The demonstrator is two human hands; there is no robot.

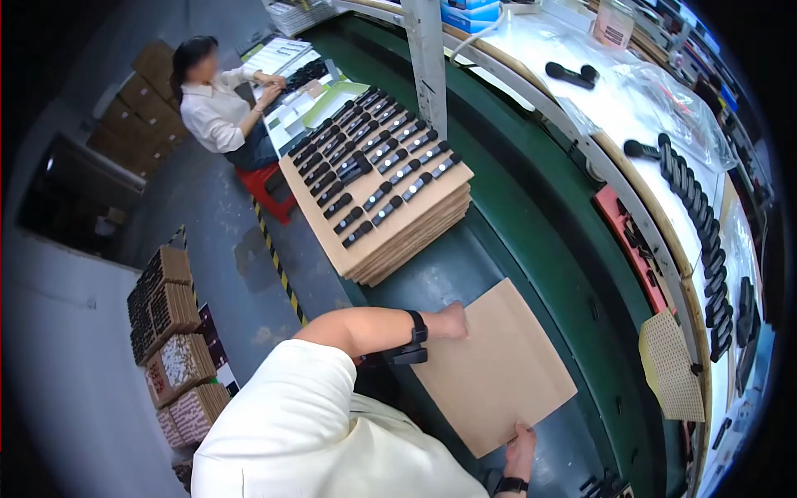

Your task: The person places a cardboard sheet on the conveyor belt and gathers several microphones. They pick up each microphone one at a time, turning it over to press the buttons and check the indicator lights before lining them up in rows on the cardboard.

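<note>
A plain tan cardboard sheet (506, 357) lies slanted before me above the green work surface. My left hand (454, 321) is closed on its left edge, fingers mostly hidden, with a black band round the wrist. At its near corner my right hand (520, 448) pinches the edge, thumb on top. Just beyond the sheet rises a stack of cardboard trays (415, 241). Its top tray carries rows of small black handheld devices (378, 196) with round heads.
On the right, a white bench (606, 108) holds a row of black devices (693, 199), plastic bags and a jar. A red tray (635, 249) and a perforated yellow board (671, 365) hang along its edge. At far left a co-worker (220, 104) sits on a red stool. Loaded trays (170, 290) are stacked on the floor.
</note>
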